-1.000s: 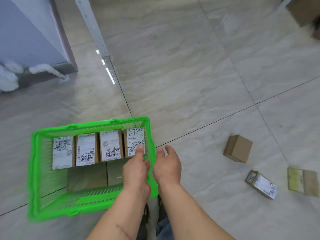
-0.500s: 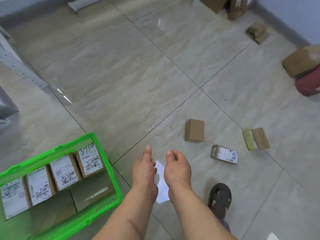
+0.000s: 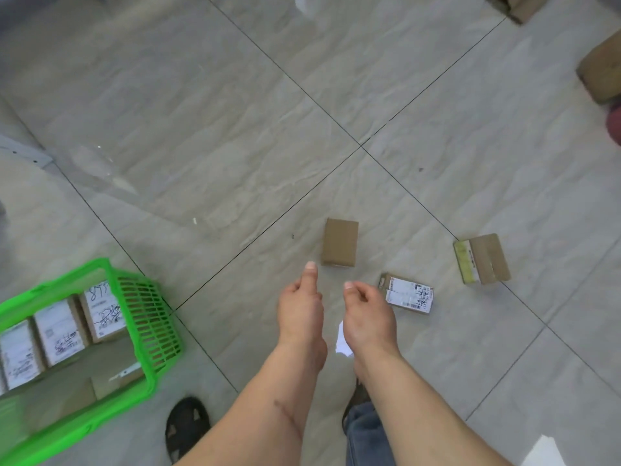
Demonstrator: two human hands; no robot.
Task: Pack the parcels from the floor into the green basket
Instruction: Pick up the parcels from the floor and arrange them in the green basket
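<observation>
Three small parcels lie on the tiled floor ahead of me. A plain brown box (image 3: 339, 242) is nearest my hands, a labelled box (image 3: 407, 293) lies just right of my right hand, and a box with a yellow strip (image 3: 482, 258) sits farther right. My left hand (image 3: 300, 309) hovers empty below the plain box, fingers loosely curled and thumb out. Beside it, my right hand (image 3: 368, 314) is also empty and loosely curled, close to the labelled box. The green basket (image 3: 151, 327) stands at the lower left with a row of labelled parcels (image 3: 58, 331) inside.
Larger cardboard boxes (image 3: 601, 67) and a dark red object (image 3: 615, 124) stand at the right edge. A white paper scrap (image 3: 342, 341) lies under my right wrist. My sandalled foot (image 3: 186, 428) is at the bottom. A grey metal rail (image 3: 23, 153) lies at the left.
My view and both hands have swung right, away from the basket and toward the three parcels on the floor. Both hands stay empty and are closer to the plain and labelled boxes.
</observation>
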